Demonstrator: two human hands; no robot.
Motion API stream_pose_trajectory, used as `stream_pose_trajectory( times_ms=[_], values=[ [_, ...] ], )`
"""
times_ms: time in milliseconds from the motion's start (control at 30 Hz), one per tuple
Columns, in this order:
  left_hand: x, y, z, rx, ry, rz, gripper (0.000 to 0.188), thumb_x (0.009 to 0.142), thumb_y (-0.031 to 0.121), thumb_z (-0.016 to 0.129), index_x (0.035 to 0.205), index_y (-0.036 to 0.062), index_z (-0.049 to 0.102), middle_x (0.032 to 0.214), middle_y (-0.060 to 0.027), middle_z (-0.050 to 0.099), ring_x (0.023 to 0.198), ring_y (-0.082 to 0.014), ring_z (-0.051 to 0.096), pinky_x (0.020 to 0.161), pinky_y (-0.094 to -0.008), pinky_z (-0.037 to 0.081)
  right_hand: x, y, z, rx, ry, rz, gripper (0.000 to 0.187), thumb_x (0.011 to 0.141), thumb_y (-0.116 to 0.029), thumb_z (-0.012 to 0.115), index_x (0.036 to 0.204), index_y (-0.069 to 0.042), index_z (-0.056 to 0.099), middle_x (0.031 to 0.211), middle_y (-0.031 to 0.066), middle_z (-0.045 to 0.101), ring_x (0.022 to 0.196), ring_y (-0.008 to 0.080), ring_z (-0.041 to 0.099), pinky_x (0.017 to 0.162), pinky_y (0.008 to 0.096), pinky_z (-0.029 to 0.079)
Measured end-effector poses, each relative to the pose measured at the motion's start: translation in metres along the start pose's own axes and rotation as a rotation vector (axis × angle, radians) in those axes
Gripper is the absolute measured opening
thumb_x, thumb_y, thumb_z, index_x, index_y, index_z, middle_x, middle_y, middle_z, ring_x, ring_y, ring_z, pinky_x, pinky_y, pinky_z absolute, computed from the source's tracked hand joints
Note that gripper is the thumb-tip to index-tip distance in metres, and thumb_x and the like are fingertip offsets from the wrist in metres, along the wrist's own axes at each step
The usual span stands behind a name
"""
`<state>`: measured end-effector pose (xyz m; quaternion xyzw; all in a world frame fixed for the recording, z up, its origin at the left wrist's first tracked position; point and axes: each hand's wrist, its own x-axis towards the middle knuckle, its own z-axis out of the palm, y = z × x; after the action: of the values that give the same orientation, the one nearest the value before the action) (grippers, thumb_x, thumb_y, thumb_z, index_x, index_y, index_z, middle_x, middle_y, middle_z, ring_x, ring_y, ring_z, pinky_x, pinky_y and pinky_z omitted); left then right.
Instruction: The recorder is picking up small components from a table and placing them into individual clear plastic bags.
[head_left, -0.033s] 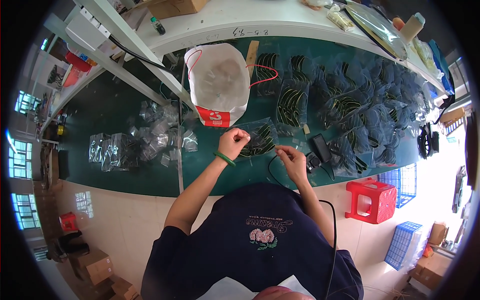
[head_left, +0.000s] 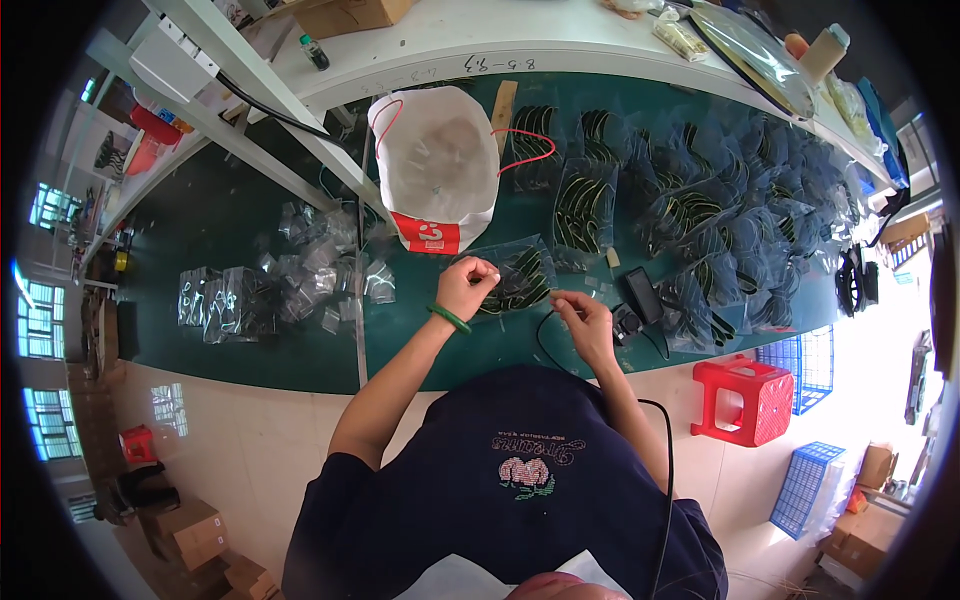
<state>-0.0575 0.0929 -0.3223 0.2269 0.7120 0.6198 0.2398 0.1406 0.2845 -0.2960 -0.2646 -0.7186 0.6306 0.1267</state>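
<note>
A clear plastic bag (head_left: 520,268) holding dark curved strips with yellow-green edges lies on the green tabletop before me. My left hand (head_left: 466,288), with a green bangle (head_left: 449,318) at its wrist, is over the bag's left part. Its thumb and forefinger are pinched together; a tiny pale speck shows at their tips, too small to name. At the bag's lower right corner, my right hand (head_left: 588,322) pinches with thumb and forefinger, apparently on the bag's edge. Another filled bag (head_left: 584,212) lies just beyond.
A white bag with red handles (head_left: 437,165) stands open behind my left hand. Many filled bags (head_left: 740,220) are heaped at right. Small clear packets (head_left: 315,265) lie at left beside stacked packs (head_left: 240,303). A black device (head_left: 640,295) with a cable sits by my right hand.
</note>
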Motion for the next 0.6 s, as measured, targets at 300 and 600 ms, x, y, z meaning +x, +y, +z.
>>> stream_pose_trajectory(
  times_ms=[300,600],
  values=[
    [-0.016,0.019,0.007,0.18,0.077,0.084,0.016,0.092,0.0,0.082,0.085,-0.0027,0.068,0.103,-0.0078,0.076,0.088,-0.0122,0.072,0.082,-0.0283,0.059,0.001,0.007,-0.002,0.01,0.018,-0.019,0.022,0.105,-0.014,0.072,0.122,-0.003,0.08,0.104,0.0087,0.083,0.095,0.0129,0.077,0.086,0.0283,0.059],
    [0.008,-0.002,0.008,0.375,-0.205,-0.028,0.022,0.081,0.012,0.091,0.098,0.0028,0.081,0.097,-0.0108,0.082,0.086,-0.0222,0.079,0.081,-0.0348,0.062,0.001,-0.002,-0.003,-0.058,0.049,0.034,0.023,0.104,-0.016,0.073,0.123,-0.004,0.081,0.103,0.0058,0.082,0.086,0.0101,0.073,0.078,0.0276,0.057]
  ],
)
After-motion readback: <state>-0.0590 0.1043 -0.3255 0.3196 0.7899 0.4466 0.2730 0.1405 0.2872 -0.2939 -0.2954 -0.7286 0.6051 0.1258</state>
